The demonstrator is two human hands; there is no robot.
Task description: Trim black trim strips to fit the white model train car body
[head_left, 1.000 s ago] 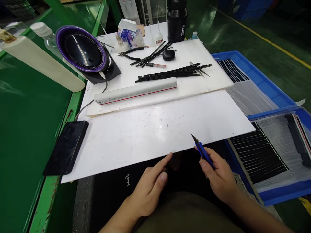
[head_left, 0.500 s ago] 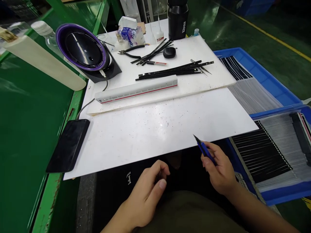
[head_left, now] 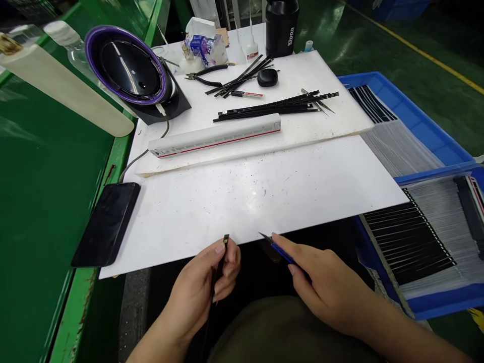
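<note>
My left hand [head_left: 206, 282], at the table's front edge, is closed on a thin black strip [head_left: 226, 239]. The strip's end sticks up past the thumb and shows a small pale patch; its lower part runs down into the dark over my lap. My right hand [head_left: 321, 277] grips a blue craft knife [head_left: 282, 251] with a pointed dark blade. That tip points left towards the strip, a short gap away from it. More black strips [head_left: 264, 108] lie in a loose bundle on the raised white board, behind a long white bar [head_left: 215, 136] with a red line.
A black phone [head_left: 108, 224] lies at the left corner. Behind are a purple-rimmed round device [head_left: 128, 68], cutting pliers [head_left: 206, 76], a black case [head_left: 267, 77] and a black bottle [head_left: 282, 27]. Blue trays [head_left: 434, 174] holding strips stand at the right.
My left hand, which held nothing visible, now grips a black strip and has moved left. My right hand has brought the knife leftward and lower, closer to the left hand.
</note>
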